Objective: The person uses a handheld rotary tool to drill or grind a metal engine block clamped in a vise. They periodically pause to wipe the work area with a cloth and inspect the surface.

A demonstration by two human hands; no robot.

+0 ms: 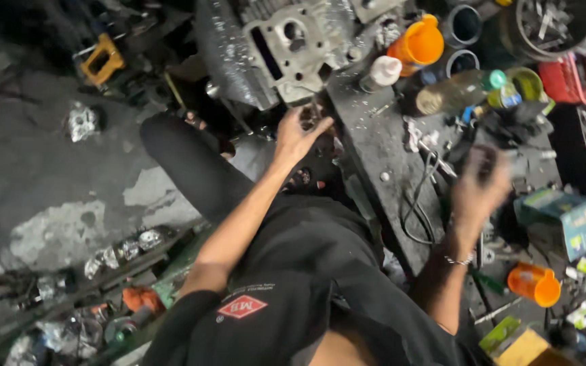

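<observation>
At a cluttered workshop bench (pixel 374 146), the left hand (pixel 298 135) pinches a small part beneath the engine block (pixel 286 47) at twelve o'clock; the right hand (pixel 479 186), blurred, grips something dark.

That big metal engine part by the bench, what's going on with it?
A person in a dark shirt is at a cluttered, grimy workbench. Their left hand reaches up to the underside of the grey metal engine part, fingers touching it. Their right hand is over the bench and blurred, so whether it holds anything can't be told. Around it lie an orange cup, bottles, loose cables and small boxes.
</observation>
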